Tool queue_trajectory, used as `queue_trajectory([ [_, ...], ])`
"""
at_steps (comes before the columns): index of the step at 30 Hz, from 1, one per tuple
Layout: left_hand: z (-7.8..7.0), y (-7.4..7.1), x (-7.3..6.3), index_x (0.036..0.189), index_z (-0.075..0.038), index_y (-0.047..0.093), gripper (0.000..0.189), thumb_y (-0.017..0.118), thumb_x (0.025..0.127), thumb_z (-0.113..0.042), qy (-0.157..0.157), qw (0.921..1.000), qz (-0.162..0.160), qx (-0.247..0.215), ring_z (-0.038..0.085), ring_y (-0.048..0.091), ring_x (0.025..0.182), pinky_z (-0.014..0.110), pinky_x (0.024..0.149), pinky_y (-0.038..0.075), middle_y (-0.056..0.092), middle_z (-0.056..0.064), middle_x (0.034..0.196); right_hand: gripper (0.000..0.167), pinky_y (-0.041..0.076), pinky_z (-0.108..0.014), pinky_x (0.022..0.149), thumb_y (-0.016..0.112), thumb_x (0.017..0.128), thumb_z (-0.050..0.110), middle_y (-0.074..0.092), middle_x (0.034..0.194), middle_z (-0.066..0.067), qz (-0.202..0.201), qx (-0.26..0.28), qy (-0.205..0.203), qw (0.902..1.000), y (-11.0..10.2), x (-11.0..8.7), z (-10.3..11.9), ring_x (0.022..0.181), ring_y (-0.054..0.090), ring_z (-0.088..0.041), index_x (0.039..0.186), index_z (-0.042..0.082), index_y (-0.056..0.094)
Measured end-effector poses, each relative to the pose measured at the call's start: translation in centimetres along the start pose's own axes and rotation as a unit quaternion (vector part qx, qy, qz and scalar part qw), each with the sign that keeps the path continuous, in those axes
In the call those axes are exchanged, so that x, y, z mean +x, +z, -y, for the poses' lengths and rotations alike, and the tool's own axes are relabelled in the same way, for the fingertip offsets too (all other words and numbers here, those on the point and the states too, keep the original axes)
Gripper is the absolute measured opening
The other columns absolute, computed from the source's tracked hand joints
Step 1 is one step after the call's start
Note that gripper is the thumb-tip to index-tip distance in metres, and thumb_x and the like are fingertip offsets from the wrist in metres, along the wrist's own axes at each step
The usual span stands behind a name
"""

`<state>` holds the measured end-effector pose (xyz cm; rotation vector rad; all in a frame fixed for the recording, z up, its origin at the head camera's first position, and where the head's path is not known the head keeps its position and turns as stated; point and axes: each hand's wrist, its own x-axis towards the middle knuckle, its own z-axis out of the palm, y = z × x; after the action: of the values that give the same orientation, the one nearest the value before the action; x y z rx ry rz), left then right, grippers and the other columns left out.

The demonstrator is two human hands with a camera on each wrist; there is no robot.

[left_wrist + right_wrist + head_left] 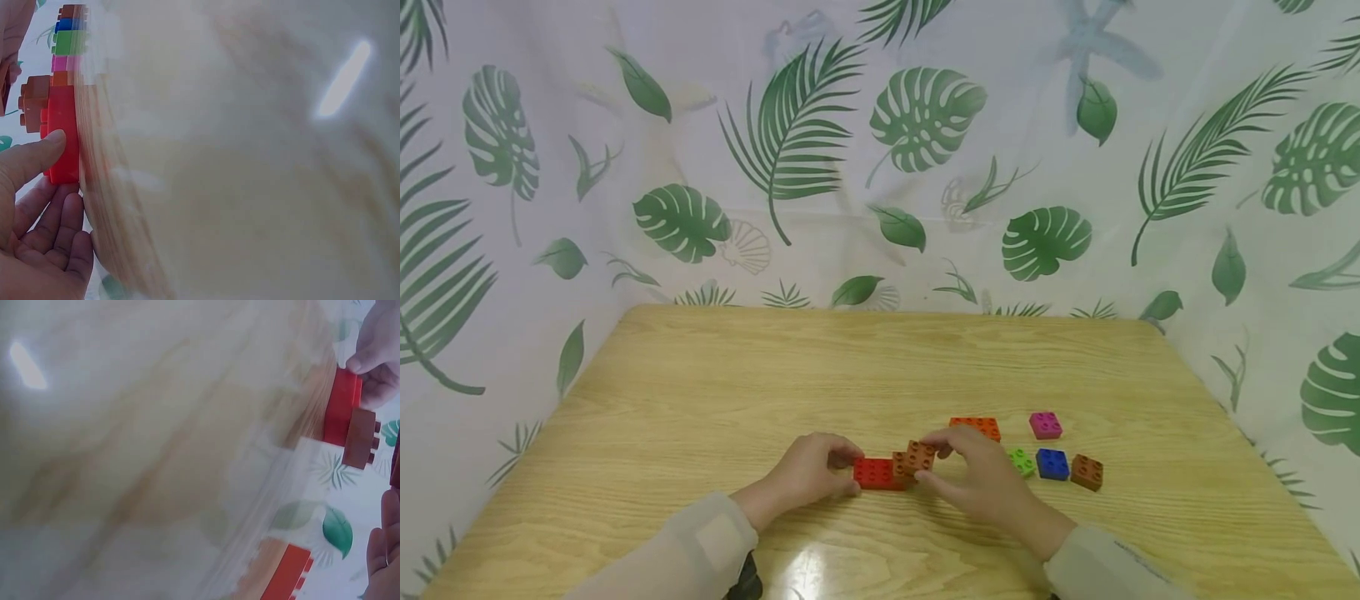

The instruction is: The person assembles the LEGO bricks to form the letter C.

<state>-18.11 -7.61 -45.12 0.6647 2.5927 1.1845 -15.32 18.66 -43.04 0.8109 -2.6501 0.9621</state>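
Observation:
A red toy building brick (pixel 872 473) lies on the table with my left hand (pixel 808 471) at its left end, pinching it between thumb and fingers. On the red brick's right end sits a brown brick (pixel 37 103), offset beyond that end in the right wrist view. My right hand (pixel 981 475) pinches a second brown brick (pixel 921 456) by its right side, above and slightly right of the attached one. In the right wrist view a gap shows between the held brick (pixel 396 465) and the attached brown brick (pixel 360 440).
Right of the hands lie loose bricks: an orange one (pixel 976 427) partly behind my right hand, a pink one (pixel 1046 425), a lime green one (pixel 1021 462), a blue one (pixel 1052 464) and a brown one (pixel 1087 472). Leaf-patterned cloth (pixel 850 250) surrounds the wooden table (pixel 737 367).

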Motion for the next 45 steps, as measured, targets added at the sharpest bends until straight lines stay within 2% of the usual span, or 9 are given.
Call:
queue_trajectory([
  [5, 0.0, -0.1, 0.0, 0.109, -0.005, 0.069, 0.037, 0.081, 0.077, -0.018, 0.005, 1.0, -0.002, 0.006, 0.02, 0.063, 0.095, 0.036, 0.083, 0.051, 0.068, 0.004, 0.105, 0.034, 0.052, -0.036, 0.075, 0.077, 0.082, 0.027, 0.061, 0.099, 0.01, 0.009, 0.01, -0.04, 0.9991, 0.7, 1.0, 0.8, 0.087, 0.057, -0.012, 0.113, 0.016, 0.065],
  [10, -0.1, -0.1, 0.1, 0.108, -0.005, 0.069, 0.037, 0.081, 0.076, -0.019, 0.005, 0.9999, -0.001, 0.01, 0.02, 0.063, 0.095, 0.036, 0.083, 0.051, 0.068, 0.004, 0.105, 0.034, 0.049, -0.04, 0.083, 0.078, 0.081, 0.028, 0.064, 0.098, 0.006, -0.007, -0.024, -0.103, 0.9943, 1.8, 2.1, 1.2, 0.089, 0.058, -0.012, 0.109, 0.014, 0.067],
  [12, -0.2, -0.2, 0.0, 0.109, -0.005, 0.069, 0.037, 0.081, 0.077, -0.019, 0.004, 0.9999, 0.001, 0.011, 0.021, 0.063, 0.096, 0.036, 0.084, 0.051, 0.068, 0.005, 0.105, 0.033, 0.046, -0.042, 0.086, 0.078, 0.08, 0.03, 0.066, 0.098, 0.005, -0.009, -0.036, -0.115, 0.9927, 2.2, 2.5, 1.3, 0.09, 0.058, -0.012, 0.107, 0.014, 0.068],
  [15, -0.3, -0.2, 0.0, 0.109, -0.005, 0.068, 0.037, 0.081, 0.077, -0.018, 0.002, 1.0, 0.002, 0.009, 0.022, 0.063, 0.097, 0.037, 0.085, 0.051, 0.068, 0.005, 0.106, 0.034, 0.043, -0.045, 0.09, 0.078, 0.081, 0.033, 0.066, 0.098, 0.006, 0.003, -0.039, -0.107, 0.9935, 2.7, 2.9, 1.5, 0.092, 0.058, -0.011, 0.107, 0.014, 0.069],
  [19, -0.3, -0.2, 0.0, 0.107, -0.005, 0.069, 0.034, 0.081, 0.077, -0.017, 0.006, 1.0, 0.001, 0.003, 0.022, 0.063, 0.098, 0.039, 0.086, 0.05, 0.068, 0.005, 0.105, 0.034, 0.041, -0.045, 0.089, 0.076, 0.082, 0.035, 0.066, 0.1, 0.006, 0.029, -0.039, -0.083, 0.9953, 3.3, 3.2, 1.8, 0.094, 0.057, -0.012, 0.109, 0.015, 0.069],
  [24, -0.3, -0.3, -0.1, 0.105, -0.006, 0.069, 0.032, 0.081, 0.077, -0.016, 0.009, 1.0, -0.001, 0.004, 0.021, 0.063, 0.096, 0.039, 0.085, 0.05, 0.069, 0.003, 0.102, 0.034, 0.042, -0.04, 0.085, 0.075, 0.083, 0.034, 0.066, 0.1, 0.005, 0.05, -0.047, -0.074, 0.9949, 3.9, 3.5, 2.0, 0.09, 0.056, -0.012, 0.11, 0.015, 0.068],
  [34, -0.3, -0.3, 0.0, 0.102, -0.009, 0.07, 0.03, 0.082, 0.076, -0.016, 0.016, 0.9997, -0.004, 0.018, 0.017, 0.063, 0.092, 0.038, 0.084, 0.049, 0.068, -0.002, 0.097, 0.033, 0.041, -0.038, 0.083, 0.074, 0.084, 0.032, 0.067, 0.102, 0.005, 0.074, -0.048, -0.061, 0.9942, 4.6, 4.1, 2.1, 0.092, 0.057, -0.012, 0.112, 0.016, 0.067],
  [45, -0.3, -0.2, -0.1, 0.101, -0.008, 0.07, 0.032, 0.084, 0.073, -0.016, 0.018, 0.9995, -0.012, 0.024, 0.021, 0.059, 0.093, 0.042, 0.083, 0.048, 0.067, 0.002, 0.099, 0.033, 0.04, -0.039, 0.085, 0.075, 0.083, 0.03, 0.067, 0.101, 0.004, 0.096, -0.032, -0.051, 0.9936, 4.9, 4.5, 2.2, 0.093, 0.057, -0.012, 0.112, 0.015, 0.068],
])
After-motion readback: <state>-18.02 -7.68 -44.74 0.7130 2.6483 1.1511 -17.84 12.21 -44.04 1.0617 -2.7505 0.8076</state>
